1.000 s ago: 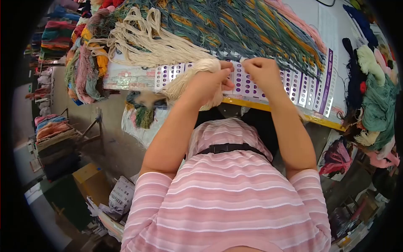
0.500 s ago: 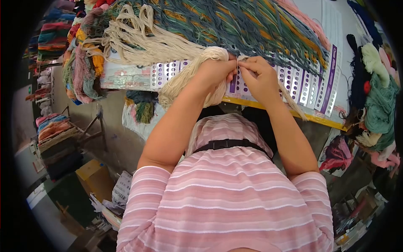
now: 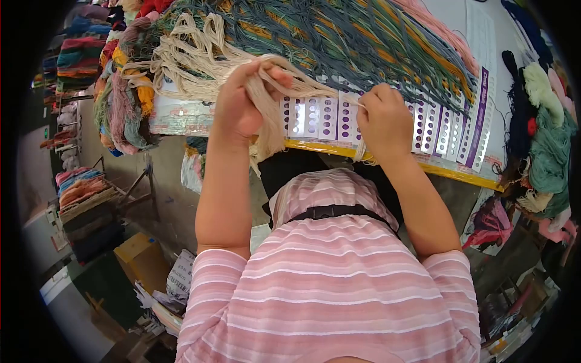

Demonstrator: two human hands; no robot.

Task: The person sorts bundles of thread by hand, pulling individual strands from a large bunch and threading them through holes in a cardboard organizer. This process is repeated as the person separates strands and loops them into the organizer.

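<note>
Cream yarn (image 3: 267,103) hangs in a hank over my left hand (image 3: 242,103), whose fingers curl up around it at the table's front. A strand bundle of the same yarn runs taut to the right. At its end my right hand (image 3: 385,118) is closed on the strands, back of the hand toward me. A thin tail of yarn drops below that hand over the yellow table edge. Behind my left hand, more cream skeins (image 3: 187,54) lie looped on the table.
Blue, green and mustard yarn (image 3: 339,42) covers the back of the table. White cards with rows of holes (image 3: 311,118) lie along the front, near the yellow-taped edge (image 3: 436,172). Coloured skeins hang left (image 3: 124,91) and right (image 3: 548,139). A cardboard box (image 3: 142,257) stands below left.
My hands were together at the middle; now they are apart. The left has moved left with the hank, the right slightly right and down, and the yarn between them is stretched.
</note>
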